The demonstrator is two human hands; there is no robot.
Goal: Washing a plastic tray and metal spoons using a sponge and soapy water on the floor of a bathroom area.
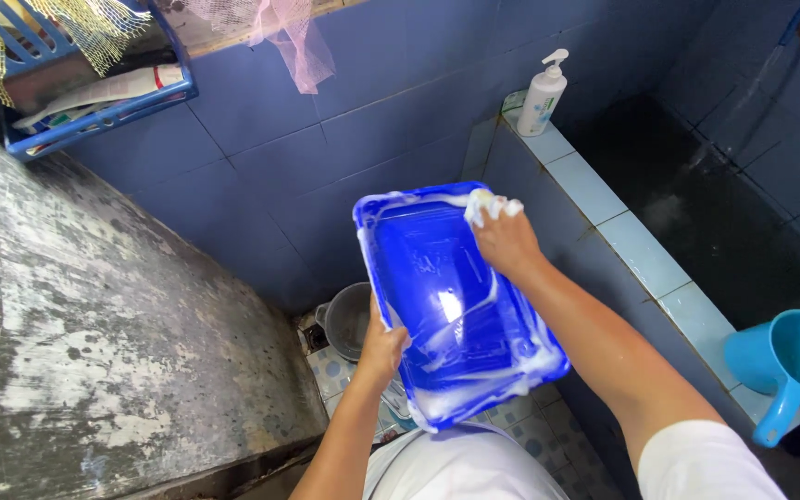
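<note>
Blue plastic tray [446, 296], rectangular, held tilted in the air in front of the person, above a patterned tile floor [530, 435]. Inner face streaked with white soap foam, thickest along the lower rim and upper edge.

Left hand [383, 350] closed on the tray's left long edge, thumb inside the rim, fingers behind. Right hand [502, 236] at the upper right corner, fingers curled and covered in foam, pressed against the rim; whether it holds a sponge or cloth cannot be told.

Below the tray: grey pot [349, 319] on the floor. Right: tiled basin wall [641, 250], with a white pump bottle [543, 97] on its ledge and a light blue scoop [789, 361]. Left: grey worn bench [94, 315]. Upper left: blue wall basket [94, 116].
</note>
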